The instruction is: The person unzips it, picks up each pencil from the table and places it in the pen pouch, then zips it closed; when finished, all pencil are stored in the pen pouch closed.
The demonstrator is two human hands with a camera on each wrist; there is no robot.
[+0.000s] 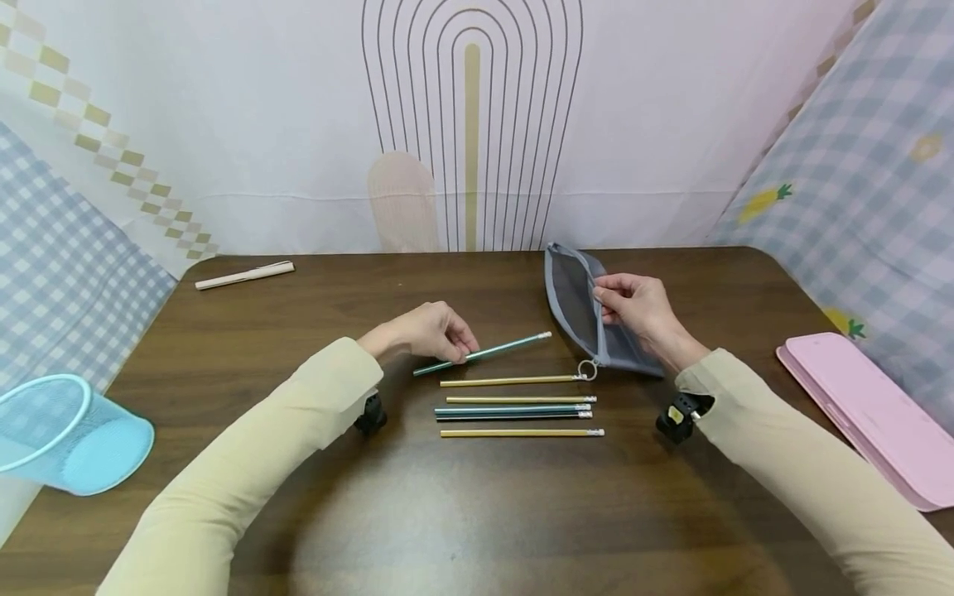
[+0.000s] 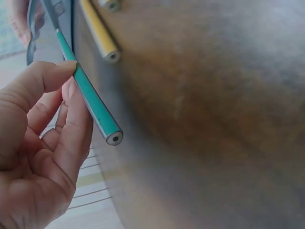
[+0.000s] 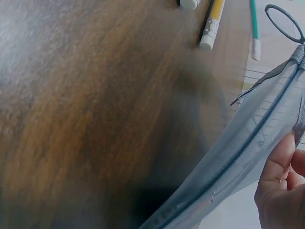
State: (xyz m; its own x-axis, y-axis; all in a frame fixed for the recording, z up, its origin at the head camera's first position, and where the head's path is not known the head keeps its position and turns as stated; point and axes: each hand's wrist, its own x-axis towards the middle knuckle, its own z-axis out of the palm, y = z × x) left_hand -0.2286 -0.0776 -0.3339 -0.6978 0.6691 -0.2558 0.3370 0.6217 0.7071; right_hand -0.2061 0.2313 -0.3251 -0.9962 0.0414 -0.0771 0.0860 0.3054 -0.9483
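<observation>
In the head view, my left hand [image 1: 432, 329] pinches a green pencil [image 1: 510, 345] just beyond five pencils [image 1: 514, 434] lying side by side; my right hand [image 1: 637, 306] grips the rim of a grey pouch [image 1: 629, 352], its mouth gaping. In the left wrist view, I hold the green pencil partway along, flat end toward the camera. In the right wrist view, I pinch the pouch's edge; a ring [image 3: 272, 20] hangs near the green pencil's eraser [image 3: 256, 50].

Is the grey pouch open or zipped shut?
Open: the head view shows the grey pouch with its mouth parted, the right hand pinching one edge.
</observation>
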